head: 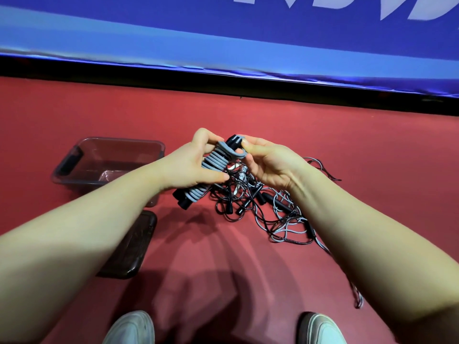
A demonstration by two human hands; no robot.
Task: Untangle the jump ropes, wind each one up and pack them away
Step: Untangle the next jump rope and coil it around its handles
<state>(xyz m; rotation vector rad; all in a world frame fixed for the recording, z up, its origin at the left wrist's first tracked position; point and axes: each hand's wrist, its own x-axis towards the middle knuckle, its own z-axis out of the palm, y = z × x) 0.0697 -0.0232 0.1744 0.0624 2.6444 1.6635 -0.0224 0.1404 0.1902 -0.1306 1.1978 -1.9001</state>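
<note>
- One flat grey jump rope (213, 167), coiled round its black handles (182, 201), was gripped mid-bundle by the left hand (193, 165), likely so the turns wouldn't slip.
- Its end loop was pinched up top by the right hand (270, 162), probably for tucking in.
- Bundle was held over the tangled pile of thin black and grey ropes (270, 212); the clear plastic bin (116, 140) was set close by on the left, lid off.

Red floor (248, 269) lies open between the lid (131, 247) and the rope tangle (270, 209); the bin (116, 140) blocks the left, a blue barrier (173, 53) the far side
</note>
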